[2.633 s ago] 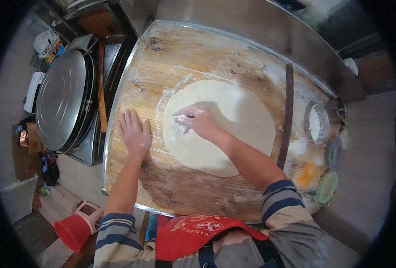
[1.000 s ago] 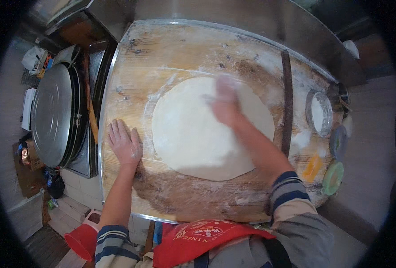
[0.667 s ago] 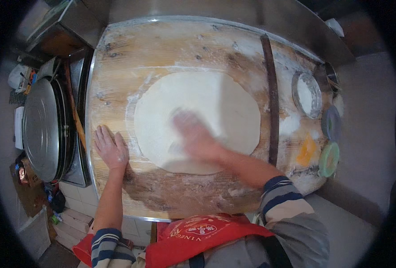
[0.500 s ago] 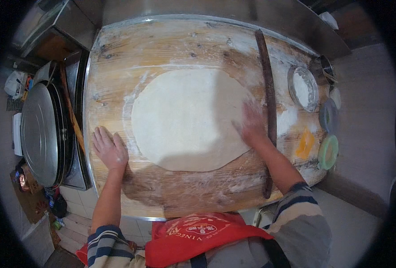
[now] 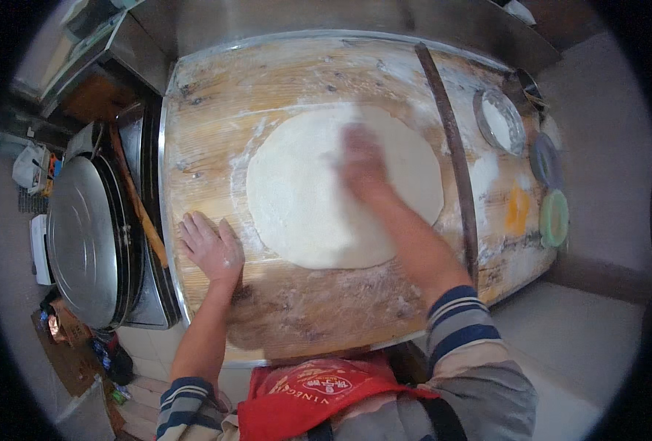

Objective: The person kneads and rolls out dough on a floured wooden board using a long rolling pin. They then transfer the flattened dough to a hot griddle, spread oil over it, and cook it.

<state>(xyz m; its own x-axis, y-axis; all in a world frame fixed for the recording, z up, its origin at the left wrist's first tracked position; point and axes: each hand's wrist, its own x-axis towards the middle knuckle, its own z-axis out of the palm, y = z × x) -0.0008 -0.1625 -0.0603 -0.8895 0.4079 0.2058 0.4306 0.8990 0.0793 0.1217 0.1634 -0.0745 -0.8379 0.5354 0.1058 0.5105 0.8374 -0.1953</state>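
Note:
A large, thin oval sheet of pale dough lies flat on the floured wooden board. Over the middle of the dough is my right hand, smeared by motion; its fingers are too blurred to read, and whether it touches the dough I cannot tell. My left hand rests palm down on the board, left of the dough, fingers spread and holding nothing. A long dark rolling pin lies on the board to the right of the dough, partly behind my right forearm.
At the right edge stand a clear bowl of flour, a metal pot, a green-rimmed round container and something orange-yellow. Round metal pans and a wooden stick sit left of the board. A metal wall borders its far side.
My right hand has swept from the dough's right edge up and left to over its middle. The whole view has shifted; my left hand stays flat on the board.

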